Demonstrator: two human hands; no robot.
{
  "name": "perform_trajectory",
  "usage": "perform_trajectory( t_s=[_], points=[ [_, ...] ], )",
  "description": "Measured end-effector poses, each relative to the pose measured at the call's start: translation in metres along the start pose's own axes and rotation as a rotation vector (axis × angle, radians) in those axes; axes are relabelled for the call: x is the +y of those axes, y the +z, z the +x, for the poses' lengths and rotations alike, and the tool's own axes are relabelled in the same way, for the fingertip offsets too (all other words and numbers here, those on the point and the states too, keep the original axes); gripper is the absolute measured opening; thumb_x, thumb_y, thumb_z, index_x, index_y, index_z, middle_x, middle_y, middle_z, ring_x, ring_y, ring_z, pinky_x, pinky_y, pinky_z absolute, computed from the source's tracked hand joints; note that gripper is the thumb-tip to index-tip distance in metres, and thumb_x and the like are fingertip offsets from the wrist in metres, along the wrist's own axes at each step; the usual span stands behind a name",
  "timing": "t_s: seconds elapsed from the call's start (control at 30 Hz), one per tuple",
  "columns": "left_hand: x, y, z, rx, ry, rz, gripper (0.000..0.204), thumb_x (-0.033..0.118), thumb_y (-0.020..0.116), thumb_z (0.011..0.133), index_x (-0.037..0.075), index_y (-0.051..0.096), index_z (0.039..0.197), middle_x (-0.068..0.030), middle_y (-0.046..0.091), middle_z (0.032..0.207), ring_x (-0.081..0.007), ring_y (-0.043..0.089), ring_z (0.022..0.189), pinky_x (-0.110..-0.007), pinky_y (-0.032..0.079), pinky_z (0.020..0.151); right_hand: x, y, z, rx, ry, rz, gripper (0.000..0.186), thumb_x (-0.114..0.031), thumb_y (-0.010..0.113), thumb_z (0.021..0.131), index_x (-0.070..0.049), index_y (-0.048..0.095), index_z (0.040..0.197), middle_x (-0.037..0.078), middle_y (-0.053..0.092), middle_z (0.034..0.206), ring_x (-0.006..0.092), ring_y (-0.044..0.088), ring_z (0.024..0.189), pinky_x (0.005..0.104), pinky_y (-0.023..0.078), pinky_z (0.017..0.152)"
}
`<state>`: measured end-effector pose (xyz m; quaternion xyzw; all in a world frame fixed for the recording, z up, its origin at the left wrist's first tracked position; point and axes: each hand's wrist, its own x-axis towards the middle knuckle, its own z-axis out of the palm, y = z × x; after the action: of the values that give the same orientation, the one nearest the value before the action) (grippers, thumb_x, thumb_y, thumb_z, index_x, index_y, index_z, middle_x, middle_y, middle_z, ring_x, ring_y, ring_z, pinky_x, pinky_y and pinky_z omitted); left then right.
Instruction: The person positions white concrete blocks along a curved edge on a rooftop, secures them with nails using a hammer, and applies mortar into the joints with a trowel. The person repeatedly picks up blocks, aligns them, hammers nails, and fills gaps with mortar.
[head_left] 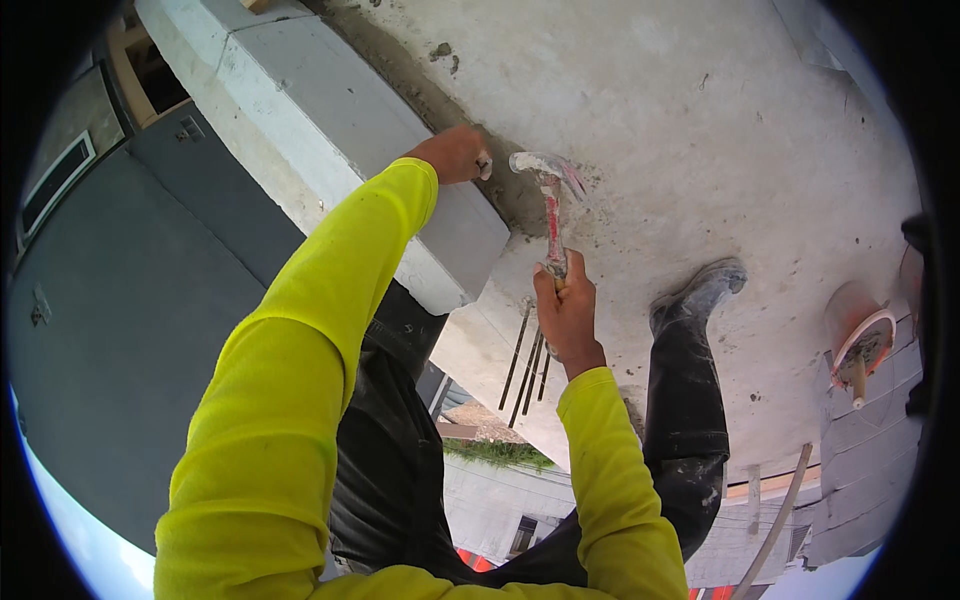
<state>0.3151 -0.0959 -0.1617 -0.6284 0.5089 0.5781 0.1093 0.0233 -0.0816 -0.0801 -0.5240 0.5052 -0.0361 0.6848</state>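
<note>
My right hand (566, 310) grips the handle of a dusty claw hammer (553, 205) with red on its shaft; the pale, crusted head is raised just right of my left hand. My left hand (455, 157) is closed at the edge of a grey concrete ledge (320, 100), beside a strip of rough mortar (500, 160) along its side. Something small and pale shows at its fingertips, too small to name.
My booted right foot (710, 285) stands on pale concrete (690, 140). Several long dark bars or slots (520, 370) lie below the hammer. An orange bucket (855, 315) with a handled tool sits right. A dark grey panel (130, 350) fills the left.
</note>
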Motion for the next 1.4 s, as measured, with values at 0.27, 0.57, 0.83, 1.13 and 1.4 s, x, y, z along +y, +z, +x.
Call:
perform_trajectory(
  t_s=[0.27,0.57,0.83,1.13,1.4],
  points=[
    [-0.026,0.014,-0.002,-0.036,0.048,0.000,0.017,0.005,0.068,0.080,0.008,0.078,0.093,-0.0138,0.074,0.093,-0.0306,0.071,0.088,-0.037,0.054,0.084,0.011,0.014,0.018,-0.092,0.099,-0.129,0.028,-0.016,0.060,0.094,0.002,0.050,0.114,0.024,0.064,0.073,0.0457,0.064,0.069,0.0495,0.050,0.061],
    [-0.021,0.005,-0.011,-0.061,-0.066,0.023,0.017,0.015,0.072,0.084,0.005,0.076,0.098,-0.0199,0.072,0.097,-0.0369,0.068,0.095,-0.042,0.053,0.088,0.017,0.039,0.020,-0.106,-0.014,-0.177,0.034,-0.017,0.062,0.094,0.002,0.050,0.119,0.029,0.066,0.085,0.0480,0.065,0.077,0.0507,0.052,0.065],
    [-0.017,0.002,-0.014,-0.077,-0.122,0.046,0.024,0.019,0.074,0.083,0.000,0.074,0.097,-0.0262,0.070,0.097,-0.0425,0.067,0.097,-0.044,0.052,0.090,0.012,0.031,0.019,-0.085,-0.081,-0.243,0.035,-0.016,0.063,0.093,0.001,0.050,0.121,0.028,0.066,0.087,0.0467,0.066,0.077,0.0499,0.053,0.065],
    [-0.020,0.006,-0.013,-0.036,-0.034,0.116,0.021,0.015,0.072,0.083,0.004,0.076,0.100,-0.0240,0.071,0.097,-0.0404,0.068,0.095,-0.042,0.053,0.091,0.011,0.025,0.017,-0.102,-0.064,-0.275,0.034,-0.015,0.063,0.092,0.001,0.051,0.118,0.027,0.067,0.089,0.0456,0.066,0.077,0.0479,0.053,0.065],
    [-0.018,0.005,-0.013,-0.069,-0.067,0.085,0.022,0.015,0.072,0.083,0.003,0.076,0.101,-0.0240,0.071,0.100,-0.0398,0.068,0.096,-0.041,0.053,0.091,0.016,0.028,0.019,-0.078,-0.080,-0.257,0.032,-0.013,0.064,0.091,0.000,0.052,0.118,0.026,0.067,0.090,0.0441,0.067,0.076,0.0460,0.054,0.065]
  ],
)
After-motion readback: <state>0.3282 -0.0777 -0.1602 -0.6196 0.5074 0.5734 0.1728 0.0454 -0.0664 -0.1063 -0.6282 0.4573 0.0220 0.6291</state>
